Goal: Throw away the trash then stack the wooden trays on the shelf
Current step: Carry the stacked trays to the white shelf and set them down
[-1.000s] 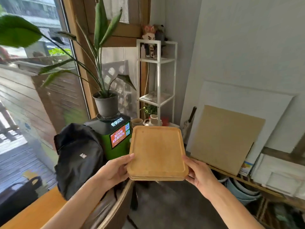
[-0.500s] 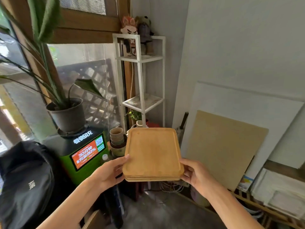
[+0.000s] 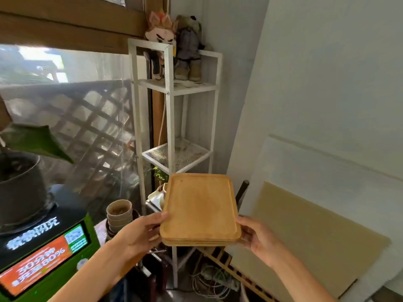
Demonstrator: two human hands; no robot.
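Hands, left hand and right hand, are clasping stacked wooden trays in firm grip, needing a lift toward the mesh shelf at twelve o'clock.

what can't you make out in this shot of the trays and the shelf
- Head view: how many wooden trays are stacked; only thin edges show under the top one.
- The white shelf's lowest level, hidden behind the trays.
- Fingers of the left hand and right hand under the trays.
- Potted plant, cut off at the left edge.
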